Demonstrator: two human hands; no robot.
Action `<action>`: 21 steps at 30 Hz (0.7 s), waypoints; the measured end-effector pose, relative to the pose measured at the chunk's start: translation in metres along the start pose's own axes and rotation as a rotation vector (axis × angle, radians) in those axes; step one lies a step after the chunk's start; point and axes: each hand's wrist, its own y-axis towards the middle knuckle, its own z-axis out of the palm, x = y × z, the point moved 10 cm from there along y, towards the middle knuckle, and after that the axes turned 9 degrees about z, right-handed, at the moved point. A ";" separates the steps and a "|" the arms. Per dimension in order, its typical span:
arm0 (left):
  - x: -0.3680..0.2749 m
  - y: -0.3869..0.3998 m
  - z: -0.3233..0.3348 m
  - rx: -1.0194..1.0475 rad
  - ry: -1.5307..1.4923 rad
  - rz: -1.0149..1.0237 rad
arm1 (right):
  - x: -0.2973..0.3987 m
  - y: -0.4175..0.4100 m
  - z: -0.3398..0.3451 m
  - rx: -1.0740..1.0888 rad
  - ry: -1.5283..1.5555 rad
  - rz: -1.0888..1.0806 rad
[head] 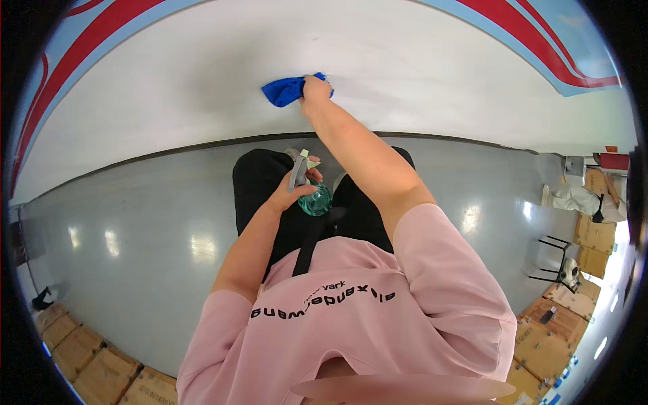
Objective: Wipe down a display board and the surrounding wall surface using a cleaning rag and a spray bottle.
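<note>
A blue cloth [283, 91] lies pressed against the white wall [405, 66], bunched under my right hand [317, 89], whose fingers are closed on it. Lower down, in front of my lap, my left hand [296, 188] holds a spray bottle [315, 201] with a translucent green body and a grey and pale trigger head. The bottle is upright between my knees, apart from the wall. Part of my left hand's grip is hidden behind the sprayer head.
A dark strip runs along the wall's foot above the grey floor [152, 263]. Wooden crates [104, 374] line the lower left, with more crates [552, 344] at the right. A black-legged stool [562, 253] and another person [577, 200] are at the right.
</note>
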 end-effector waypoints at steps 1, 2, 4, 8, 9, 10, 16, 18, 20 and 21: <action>0.000 -0.002 -0.002 -0.022 -0.004 0.000 | -0.005 -0.007 0.007 0.022 -0.016 0.053; 0.001 -0.002 -0.004 -0.030 -0.003 0.000 | -0.010 -0.014 0.010 0.044 -0.032 0.104; 0.000 -0.002 -0.004 -0.021 -0.005 0.050 | -0.011 -0.013 0.005 0.192 0.035 0.141; 0.006 -0.004 -0.008 -0.066 -0.028 0.012 | 0.014 -0.012 -0.027 0.293 0.080 0.126; 0.005 -0.002 -0.006 -0.042 -0.017 0.008 | 0.027 -0.009 -0.039 0.311 0.099 0.117; 0.005 -0.001 -0.003 -0.019 -0.008 0.003 | 0.041 -0.007 -0.052 0.293 0.184 0.130; 0.007 0.002 -0.005 0.022 -0.020 0.031 | 0.196 -0.078 -0.116 0.328 0.248 -0.678; 0.010 0.001 -0.009 0.021 -0.024 0.035 | 0.225 -0.168 -0.114 0.192 0.056 -1.019; 0.008 0.003 -0.008 0.041 -0.026 0.047 | 0.239 -0.205 -0.110 0.088 -0.113 -1.444; 0.008 0.003 -0.006 0.054 -0.014 0.033 | 0.236 -0.229 -0.099 0.007 -0.230 -1.726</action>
